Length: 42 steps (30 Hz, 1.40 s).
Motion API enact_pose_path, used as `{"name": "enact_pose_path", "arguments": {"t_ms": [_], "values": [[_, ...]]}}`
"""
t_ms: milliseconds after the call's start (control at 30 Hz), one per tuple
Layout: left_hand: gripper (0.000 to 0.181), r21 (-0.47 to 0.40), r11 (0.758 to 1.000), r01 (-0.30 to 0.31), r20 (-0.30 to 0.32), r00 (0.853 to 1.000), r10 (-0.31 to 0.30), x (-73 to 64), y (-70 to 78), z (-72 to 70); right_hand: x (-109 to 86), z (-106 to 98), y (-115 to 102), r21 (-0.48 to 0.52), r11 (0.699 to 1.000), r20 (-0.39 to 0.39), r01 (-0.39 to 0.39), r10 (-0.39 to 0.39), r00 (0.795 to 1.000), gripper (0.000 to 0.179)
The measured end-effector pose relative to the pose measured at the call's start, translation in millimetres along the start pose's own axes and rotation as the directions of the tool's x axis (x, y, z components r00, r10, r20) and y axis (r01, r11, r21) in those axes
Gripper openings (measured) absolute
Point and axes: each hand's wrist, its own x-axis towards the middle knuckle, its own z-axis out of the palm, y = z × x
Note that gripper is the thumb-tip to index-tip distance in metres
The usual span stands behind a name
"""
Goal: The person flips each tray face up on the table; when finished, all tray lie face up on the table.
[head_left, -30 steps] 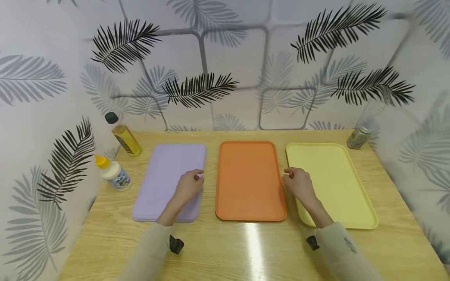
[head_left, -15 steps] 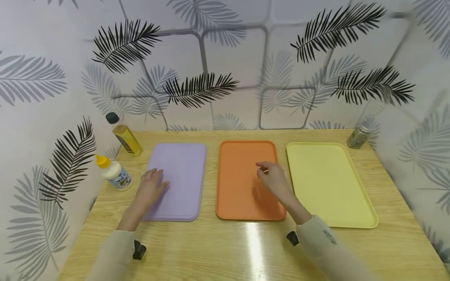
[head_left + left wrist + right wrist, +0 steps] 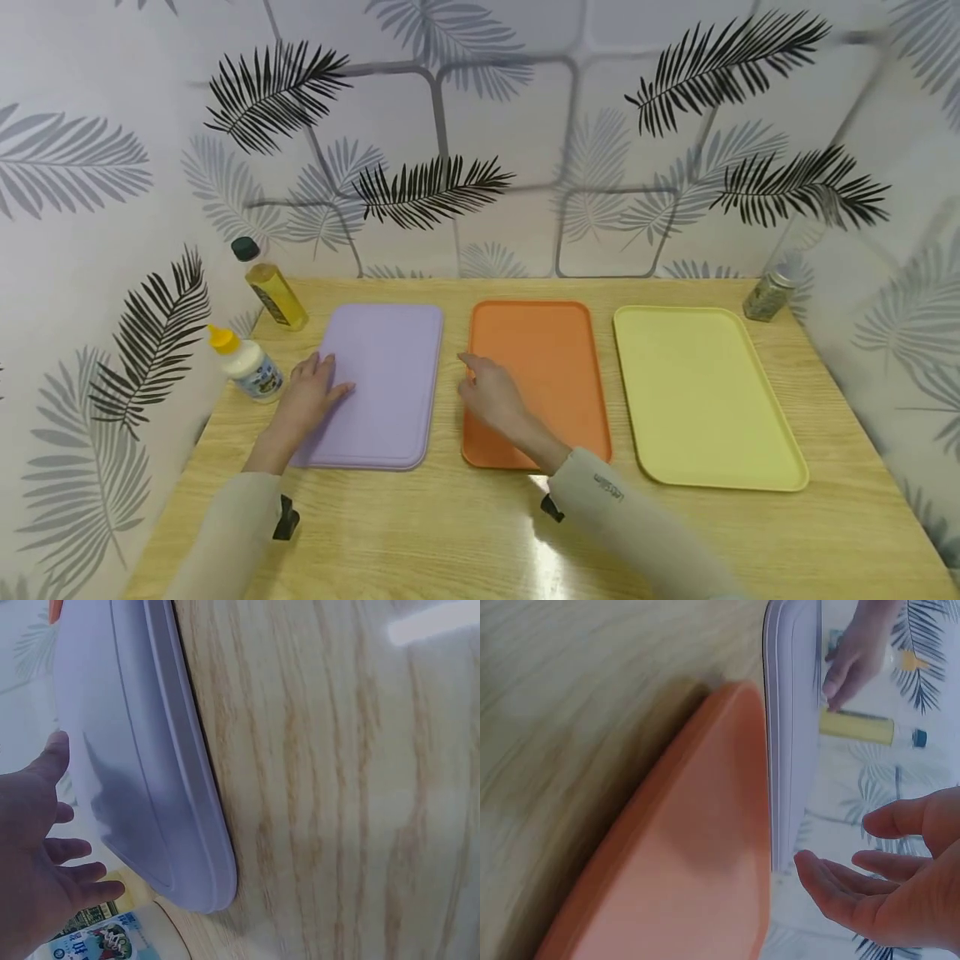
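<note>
My left hand (image 3: 300, 402) reaches over the left edge of the purple tray (image 3: 382, 383), fingers spread and holding nothing. Just beyond its fingers stands a white glue bottle (image 3: 251, 367) with a yellow cap. In the left wrist view the hand's shadow falls on the purple tray (image 3: 142, 787). My right hand (image 3: 491, 392) hangs above the left side of the orange tray (image 3: 555, 375), its fingers loosely bent with nothing between them. The right wrist view shows that hand (image 3: 892, 877) apart from the orange tray (image 3: 697, 855) and the purple tray beyond.
A yellow tray (image 3: 712, 400) lies on the right of the wooden table (image 3: 420, 533). A bottle of yellow liquid (image 3: 276, 292) with a dark cap stands at the back left. At the back right is a glass jar (image 3: 768, 293). Patterned walls (image 3: 510, 233) border the table.
My left hand has moved left across the purple tray to its far-left edge, its fingers spreading. The right hand has swept left from beside the yellow tray to over the orange tray.
</note>
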Motion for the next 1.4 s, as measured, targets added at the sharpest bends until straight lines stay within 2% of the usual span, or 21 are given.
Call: {"name": "enact_pose_path", "arguments": {"t_ms": [100, 200, 300, 433, 533, 733, 833, 1033, 1133, 1267, 1400], "values": [[0.066, 0.008, 1.000, 0.002, -0.002, 1.000, -0.002, 1.6, -4.4, 1.4, 6.0, 15.9, -11.2, -0.079, 0.995, 0.000, 0.062, -0.062, 0.998, 0.045], [0.065, 0.009, 1.000, -0.007, -0.014, 1.000, 0.007, 3.8, -7.8, 2.7, 12.0, 29.4, -18.8, -0.104, 0.988, 0.002, 0.110, -0.111, 0.994, 0.045], [0.065, 0.025, 1.000, -0.010, -0.013, 1.000, 0.011, 4.7, -7.3, 2.9, 19.2, 42.2, -22.1, -0.140, 0.976, -0.013, 0.167, -0.170, 0.985, 0.042], [0.063, 0.028, 1.000, -0.006, -0.001, 1.000, 0.006, 4.8, -4.9, 3.0, 25.5, 55.9, -24.0, -0.196, 0.959, -0.026, 0.205, -0.214, 0.977, 0.040], [0.060, 0.017, 1.000, -0.007, 0.008, 1.000, 0.006, 5.7, -4.4, 4.2, 26.5, 62.9, -24.6, -0.240, 0.954, -0.009, 0.179, -0.187, 0.982, 0.039], [0.059, 0.022, 0.998, 0.051, 0.087, 0.995, -0.053, 7.6, -1.8, 6.2, 23.8, 74.7, -22.3, -0.275, 0.961, 0.051, 0.037, -0.024, 0.998, 0.044], [0.056, 0.043, 0.998, 0.048, 0.074, 0.996, -0.051, 8.6, -0.9, 5.2, 24.2, 78.9, -22.0, -0.277, 0.961, 0.054, -0.014, 0.030, 0.998, 0.047], [0.050, 0.040, 0.999, 0.016, 0.016, 1.000, -0.016, 11.7, 0.2, -1.5, 28.5, 84.9, -20.7, -0.335, 0.940, 0.033, -0.059, 0.074, 0.997, 0.047], [0.053, 0.008, 0.999, 0.049, 0.023, 0.999, -0.049, 14.0, -1.0, -5.1, 30.4, 88.2, -20.2, -0.341, 0.938, 0.028, -0.070, 0.084, 0.996, 0.052], [0.055, -0.031, 0.995, 0.099, 0.036, 0.994, -0.098, 17.4, -3.2, -8.6, 32.1, 92.5, -20.3, -0.294, 0.952, 0.023, -0.085, 0.096, 0.995, 0.058], [0.056, -0.044, 0.992, 0.117, 0.048, 0.992, -0.115, 21.1, -3.8, -11.7, 33.1, 94.3, -20.9, -0.238, 0.965, 0.005, -0.114, 0.119, 0.993, 0.061]]}}
